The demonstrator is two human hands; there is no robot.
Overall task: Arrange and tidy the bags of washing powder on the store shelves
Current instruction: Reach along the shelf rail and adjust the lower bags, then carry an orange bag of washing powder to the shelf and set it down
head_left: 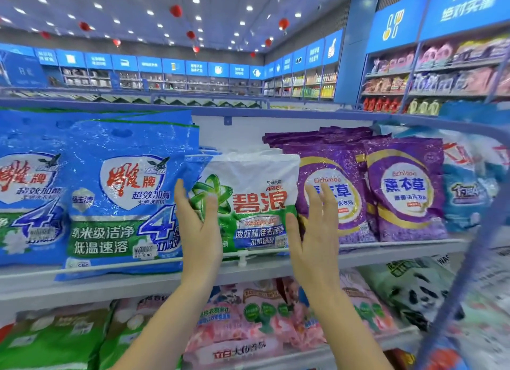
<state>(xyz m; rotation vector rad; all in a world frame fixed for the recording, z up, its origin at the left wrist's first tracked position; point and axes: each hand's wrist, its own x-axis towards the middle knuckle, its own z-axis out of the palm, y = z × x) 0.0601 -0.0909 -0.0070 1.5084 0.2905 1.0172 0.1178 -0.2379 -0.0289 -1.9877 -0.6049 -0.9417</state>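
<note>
Fingers (180, 201) straight and gripping nothing, the left hand (198, 226) and right hand (314, 231) flanked the white-and-green bag (256, 204). It stood upright on the upper shelf (27, 286), between blue bags (124, 190) and purple bags (405, 190).

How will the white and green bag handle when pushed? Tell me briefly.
Probably floppy: the white and green bag looks crinkled. Likely slippery, since it shines. It stands on edge behind the shelf rail, so a push may tip it.
</note>
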